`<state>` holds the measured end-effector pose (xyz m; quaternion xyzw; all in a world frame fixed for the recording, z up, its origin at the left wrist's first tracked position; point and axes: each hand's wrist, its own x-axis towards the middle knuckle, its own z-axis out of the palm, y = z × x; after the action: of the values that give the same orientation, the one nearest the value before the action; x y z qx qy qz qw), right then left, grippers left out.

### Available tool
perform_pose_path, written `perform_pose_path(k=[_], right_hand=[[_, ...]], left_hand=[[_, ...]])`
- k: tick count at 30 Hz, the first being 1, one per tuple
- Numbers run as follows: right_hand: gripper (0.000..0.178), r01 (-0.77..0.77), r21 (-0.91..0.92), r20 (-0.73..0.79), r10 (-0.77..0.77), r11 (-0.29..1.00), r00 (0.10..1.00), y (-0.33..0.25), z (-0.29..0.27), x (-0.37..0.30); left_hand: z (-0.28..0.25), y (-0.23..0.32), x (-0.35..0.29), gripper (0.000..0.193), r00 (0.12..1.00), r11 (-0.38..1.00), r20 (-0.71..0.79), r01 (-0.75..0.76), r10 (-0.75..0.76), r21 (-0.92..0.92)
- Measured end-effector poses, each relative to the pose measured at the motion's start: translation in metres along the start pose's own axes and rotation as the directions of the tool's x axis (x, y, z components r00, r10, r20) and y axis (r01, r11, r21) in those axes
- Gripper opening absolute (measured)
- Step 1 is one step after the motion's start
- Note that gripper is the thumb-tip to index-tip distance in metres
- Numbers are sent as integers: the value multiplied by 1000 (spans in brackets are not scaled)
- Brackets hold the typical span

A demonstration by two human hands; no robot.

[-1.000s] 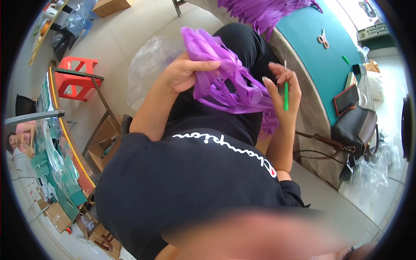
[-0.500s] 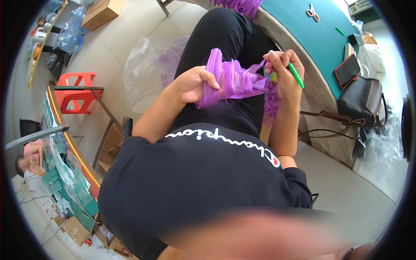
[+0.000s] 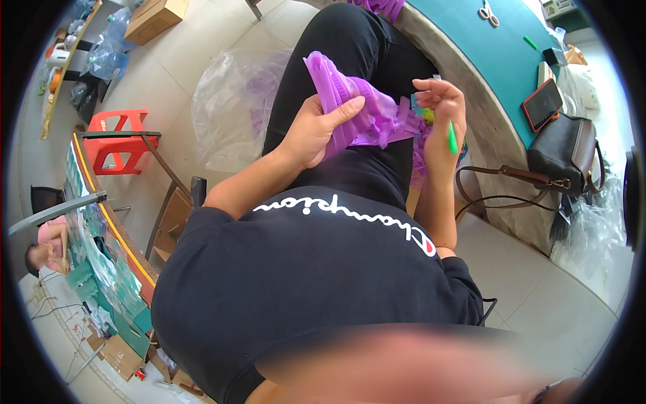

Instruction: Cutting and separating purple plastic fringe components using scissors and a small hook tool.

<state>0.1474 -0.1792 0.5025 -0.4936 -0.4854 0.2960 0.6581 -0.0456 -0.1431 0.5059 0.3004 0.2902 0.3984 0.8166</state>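
Note:
My left hand (image 3: 319,128) is closed around a bunch of soft purple plastic pieces (image 3: 363,111) with ribbed bands, thumb pressed on top. The bunch hangs over my lap, and its crumpled end reaches toward the right. To the right of it, my right hand (image 3: 441,101) is raised, somewhat blurred, with its fingers loosely curled. A slim green pen-like tool (image 3: 452,138) sticks out of that hand toward the wrist; its other end is hidden. Between the right hand and my leg lie more purple plastic strips (image 3: 418,158), with a small yellow-green thing (image 3: 428,116) among them.
At right, a teal-topped table (image 3: 457,34) bears scissors (image 3: 489,13), another green stick (image 3: 530,42) and a phone (image 3: 542,106). A dark handbag (image 3: 564,156) sits by its edge. A clear plastic bag (image 3: 225,111) and red stool (image 3: 116,141) are at left. Another person sits far left.
My left hand has lifted and tilted the purple bunch, moving slightly up and right. My right hand has let go of the bunch's end, and its fingers have loosened.

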Motion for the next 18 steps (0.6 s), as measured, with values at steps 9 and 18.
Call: perform_pose_path(k=[9, 18], right_hand=[[16, -39, 190, 111, 18, 981, 994, -3, 19, -32], [20, -15, 197, 68, 2, 980, 998, -2, 25, -39]], left_hand=[[6, 3, 0, 23, 998, 997, 16, -54, 54, 47], [8, 0, -3, 21, 986, 977, -10, -162, 165, 142]])
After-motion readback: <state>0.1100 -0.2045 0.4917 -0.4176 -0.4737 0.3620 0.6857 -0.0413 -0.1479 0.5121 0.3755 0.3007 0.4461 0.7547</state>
